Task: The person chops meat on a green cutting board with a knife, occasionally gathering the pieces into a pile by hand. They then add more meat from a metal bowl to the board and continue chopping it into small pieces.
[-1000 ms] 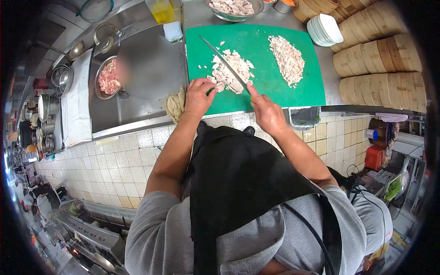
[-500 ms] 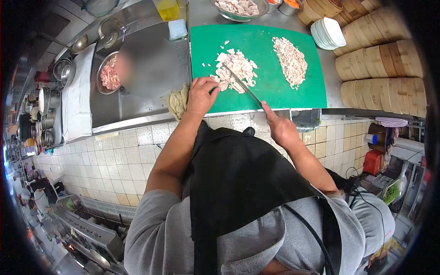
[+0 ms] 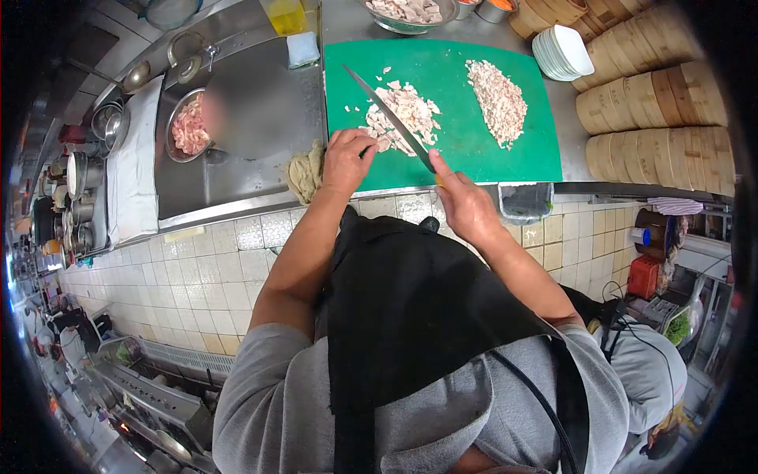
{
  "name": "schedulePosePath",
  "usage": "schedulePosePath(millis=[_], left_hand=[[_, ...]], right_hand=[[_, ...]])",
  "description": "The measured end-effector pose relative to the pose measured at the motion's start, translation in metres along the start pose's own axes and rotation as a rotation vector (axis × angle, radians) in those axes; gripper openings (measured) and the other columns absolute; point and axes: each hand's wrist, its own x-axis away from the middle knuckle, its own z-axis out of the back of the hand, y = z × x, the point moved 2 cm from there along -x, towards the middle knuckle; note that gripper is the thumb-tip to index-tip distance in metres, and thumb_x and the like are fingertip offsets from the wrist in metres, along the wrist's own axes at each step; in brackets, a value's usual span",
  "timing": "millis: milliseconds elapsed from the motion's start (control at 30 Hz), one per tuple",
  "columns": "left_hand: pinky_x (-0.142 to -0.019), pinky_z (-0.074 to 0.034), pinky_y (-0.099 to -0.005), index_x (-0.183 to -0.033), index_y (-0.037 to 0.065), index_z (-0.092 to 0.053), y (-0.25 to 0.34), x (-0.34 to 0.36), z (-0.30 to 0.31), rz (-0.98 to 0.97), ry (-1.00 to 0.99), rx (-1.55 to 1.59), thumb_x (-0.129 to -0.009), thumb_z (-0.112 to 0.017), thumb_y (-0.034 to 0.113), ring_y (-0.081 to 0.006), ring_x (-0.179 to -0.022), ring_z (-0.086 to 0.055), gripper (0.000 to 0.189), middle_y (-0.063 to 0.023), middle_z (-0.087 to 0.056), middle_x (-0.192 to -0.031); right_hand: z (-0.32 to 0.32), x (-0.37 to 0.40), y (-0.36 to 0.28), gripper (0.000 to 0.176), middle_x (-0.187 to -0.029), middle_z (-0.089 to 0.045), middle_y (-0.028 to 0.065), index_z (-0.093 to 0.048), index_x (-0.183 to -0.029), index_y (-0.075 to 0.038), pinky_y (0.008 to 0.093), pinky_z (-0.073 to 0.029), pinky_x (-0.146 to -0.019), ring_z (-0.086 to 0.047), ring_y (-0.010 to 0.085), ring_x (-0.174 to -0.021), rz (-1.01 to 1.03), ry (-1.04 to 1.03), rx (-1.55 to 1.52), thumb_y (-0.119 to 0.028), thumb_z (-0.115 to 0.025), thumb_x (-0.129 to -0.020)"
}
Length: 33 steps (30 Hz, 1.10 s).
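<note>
My right hand [image 3: 470, 209] is wrapped round the handle of a kitchen knife [image 3: 392, 118]. Its long blade slants up and left over a loose pile of pale chopped meat [image 3: 414, 109] on the green cutting board [image 3: 466, 170]. The knife's tip points toward the board's upper left corner. My left hand [image 3: 346, 162] is at the board's near left edge, fingers curled and their tips against meat pieces at the pile's near left side. A second, more finely chopped heap [image 3: 497, 103] lies on the board's right part.
Left of the board is a steel sink [image 3: 229, 186] with a bowl of raw meat [image 3: 190, 126], partly blurred. A crumpled cloth [image 3: 305, 175] lies by my left wrist. White plates [image 3: 562, 54] and bamboo steamers [image 3: 655, 158] stand right. Behind me at right is another person [image 3: 647, 371].
My right hand has moved up and left with the knife, and the blade now reaches farther across the pile, toward the board's upper left. My left hand has barely moved.
</note>
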Motion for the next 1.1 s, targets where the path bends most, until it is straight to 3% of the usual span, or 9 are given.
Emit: schedulePosePath(millis=[100, 167, 400, 467, 567, 700, 767, 900, 1100], left_hand=[[-0.086, -0.055, -0.0405, -0.09, 0.011, -0.077, 0.0, 0.001, 0.0, -0.007, 0.005, 0.011, -0.076, -0.083, 0.005, -0.0291, -0.097, -0.064, 0.016, -0.0056, -0.071, -0.1], [-0.086, -0.055, -0.0406, -0.09, 0.011, -0.077, -0.001, 0.002, 0.001, -0.014, 0.015, 0.024, -0.076, -0.082, 0.005, -0.0291, -0.097, -0.064, 0.016, -0.0058, -0.07, -0.101], [-0.083, -0.055, -0.0405, -0.088, 0.009, -0.077, 0.001, 0.005, 0.008, 0.001, 0.074, 0.04, -0.077, -0.082, 0.005, -0.0288, -0.093, -0.066, 0.013, -0.0061, -0.072, -0.096], [-0.083, -0.055, -0.0403, -0.088, 0.009, -0.077, 0.0, 0.008, 0.013, 0.018, 0.08, 0.038, -0.077, -0.082, 0.005, -0.0288, -0.092, -0.066, 0.012, -0.0063, -0.072, -0.095], [-0.082, -0.055, -0.04, -0.087, 0.009, -0.078, -0.001, 0.013, 0.02, 0.054, 0.089, 0.036, -0.078, -0.081, 0.006, -0.0289, -0.092, -0.067, 0.011, -0.0067, -0.072, -0.095], [-0.081, -0.055, -0.0398, -0.087, 0.01, -0.078, -0.003, 0.012, 0.026, 0.134, 0.141, 0.044, -0.077, -0.082, 0.007, -0.0289, -0.092, -0.067, 0.011, -0.0081, -0.072, -0.095], [-0.08, -0.055, -0.0399, -0.088, 0.01, -0.078, -0.006, 0.013, 0.028, 0.166, 0.17, 0.044, -0.077, -0.082, 0.007, -0.0287, -0.092, -0.068, 0.011, -0.0084, -0.072, -0.096], [-0.079, -0.056, -0.0394, -0.089, 0.009, -0.079, -0.007, 0.012, 0.047, 0.26, 0.234, 0.021, -0.078, -0.082, 0.008, -0.0282, -0.092, -0.069, 0.011, -0.0088, -0.072, -0.097], [-0.087, -0.055, -0.0359, -0.098, 0.006, -0.079, -0.024, 0.02, 0.058, 0.324, 0.252, 0.044, -0.083, -0.082, 0.011, -0.0263, -0.095, -0.069, 0.016, -0.0117, -0.072, -0.103]], right_hand=[[-0.016, -0.006, 0.009, 0.071, -0.094, -0.066, 0.0239, -0.034, -0.162, -0.028, 0.0542, -0.054, -0.073, -0.066, 0.0455, -0.08, 0.087, 0.039, -0.019, -0.012, -0.061, -0.098], [-0.025, -0.009, 0.021, 0.072, -0.094, -0.066, 0.0233, -0.033, -0.162, -0.028, 0.0541, -0.054, -0.073, -0.066, 0.0451, -0.079, 0.019, -0.181, 0.082, -0.012, -0.061, -0.098], [-0.018, -0.012, 0.005, 0.073, -0.094, -0.067, 0.0242, -0.033, -0.162, -0.027, 0.0547, -0.053, -0.077, -0.065, 0.0469, -0.083, 0.062, -0.04, -0.043, -0.007, -0.061, -0.098], [-0.027, -0.015, 0.018, 0.071, -0.092, -0.065, 0.0248, -0.035, -0.161, -0.026, 0.0548, -0.052, -0.075, -0.065, 0.0468, -0.082, -0.005, -0.222, 0.104, -0.007, -0.061, -0.099], [-0.011, -0.015, 0.001, 0.07, -0.091, -0.065, 0.0247, -0.035, -0.161, -0.027, 0.0546, -0.053, -0.075, -0.065, 0.0466, -0.082, 0.026, -0.089, -0.009, -0.008, -0.06, -0.099], [-0.019, -0.013, 0.005, 0.069, -0.091, -0.065, 0.0247, -0.035, -0.161, -0.027, 0.0547, -0.053, -0.075, -0.065, 0.0465, -0.082, 0.057, -0.081, -0.003, -0.01, -0.06, -0.1], [-0.024, -0.015, 0.013, 0.068, -0.09, -0.065, 0.0241, -0.035, -0.161, -0.027, 0.0549, -0.053, -0.076, -0.065, 0.0465, -0.082, 0.02, -0.22, 0.094, -0.01, -0.059, -0.1], [-0.011, -0.013, -0.003, 0.068, -0.092, -0.065, 0.0248, -0.035, -0.161, -0.027, 0.0549, -0.053, -0.076, -0.065, 0.0465, -0.082, 0.012, -0.1, 0.01, -0.009, -0.059, -0.1], [-0.022, -0.013, 0.019, 0.07, -0.094, -0.067, 0.0247, -0.034, -0.161, -0.033, 0.0551, -0.054, -0.078, -0.067, 0.0473, -0.082, 0.018, -0.246, 0.064, -0.014, -0.059, -0.099]])
